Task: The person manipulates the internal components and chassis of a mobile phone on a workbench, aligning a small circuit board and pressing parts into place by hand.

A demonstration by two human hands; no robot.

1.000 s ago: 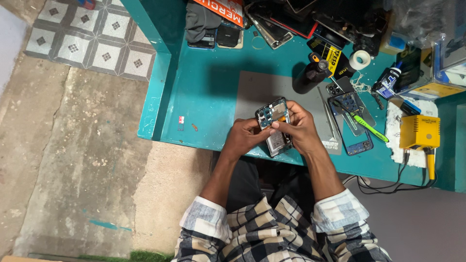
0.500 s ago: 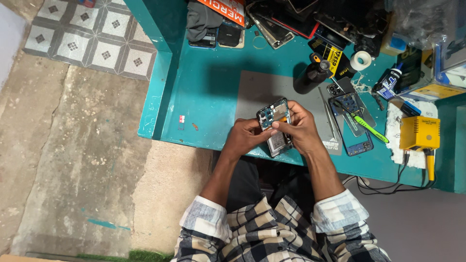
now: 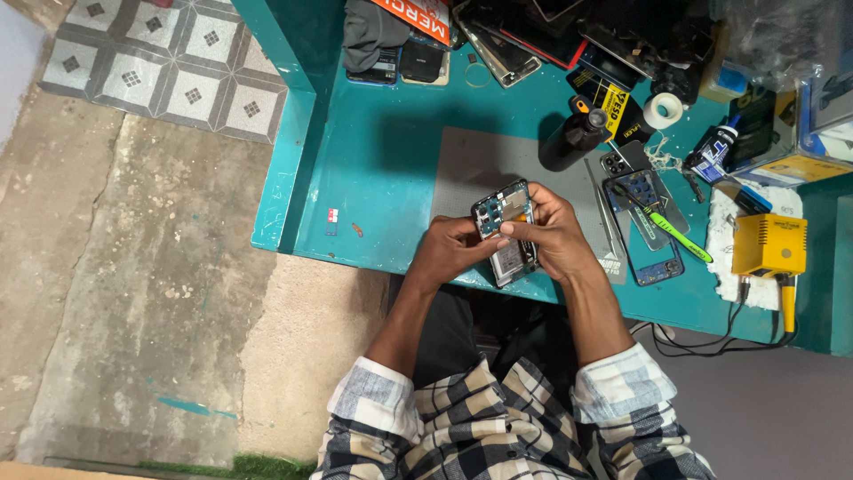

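Observation:
An opened smartphone with its back cover off shows its circuit board and battery. It is held just above a grey work mat on a teal bench. My left hand grips its left side. My right hand wraps the right side, with fingertips pressing on the board near the top. Both forearms come up from checked shirt sleeves at the bottom of the view.
Right of the mat lie a blue phone frame, a green tool, tweezers and a yellow soldering station with cables. A black bottle, tape roll and several phone parts crowd the back. Concrete floor lies left.
Both hands and the phone stay in nearly the same place; the fingers shift slightly on the phone. The view has drifted a little.

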